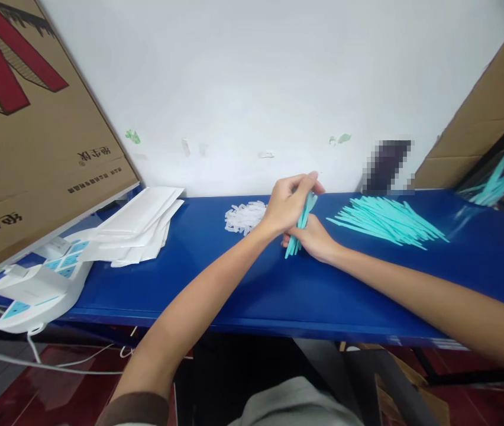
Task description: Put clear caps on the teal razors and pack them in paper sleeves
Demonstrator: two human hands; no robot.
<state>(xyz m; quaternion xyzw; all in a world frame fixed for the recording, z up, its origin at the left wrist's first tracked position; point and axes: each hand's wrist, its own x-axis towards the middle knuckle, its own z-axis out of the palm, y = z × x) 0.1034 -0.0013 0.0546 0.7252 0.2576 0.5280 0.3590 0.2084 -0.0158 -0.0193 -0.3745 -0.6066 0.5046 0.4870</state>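
A bundle of thin turquoise sticks [293, 246] slants up between my two hands, above the blue table [199, 278]. My left hand [288, 204] is closed around the upper part of the bundle, fingers curled over the far side. Lower down, my right hand [316, 238] grips the same sticks, whose lower ends poke out below it. Right of the hands lies a loose pile of similar turquoise sticks [387, 220]. Just left of my left hand is a heap of small whitish translucent pieces [244, 218], partly hidden by the wrist.
White flat packets [139, 222] are stacked at the left, beside a white power strip [68, 278] with cables. A large cardboard box [43, 130] leans over the left side. A clear bag with turquoise sticks [498, 180] stands far right. A white wall [243, 89] rises behind the table.
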